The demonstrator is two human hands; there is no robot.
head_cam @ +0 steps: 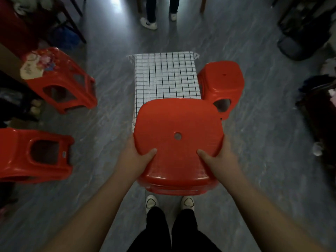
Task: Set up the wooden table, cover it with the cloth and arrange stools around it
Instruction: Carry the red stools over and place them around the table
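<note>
Both hands grip a red plastic stool by the near corners of its seat. The left hand is curled round the left corner and the right hand round the right corner. Each thumb lies flat on top of the seat, and the other fingers are hidden beneath its edge. The stool is upright with its seat level, and a small round hole shows at the seat's centre. It is held above the grey floor and covers the near end of the checked cloth. The cloth, white with a thin dark grid, is spread over the whole top and hangs down at the left side and the far corners. The table itself is hidden beneath it. A second red stool stands on the floor just beside the table's right edge. Well apart to the left stands a stool with a flowered seat. Nearer, at the left edge of the view, is another red stool, partly cut off. The person's own white shoes show below the held stool. Beyond the table's far end stand another person's shoes.
</note>
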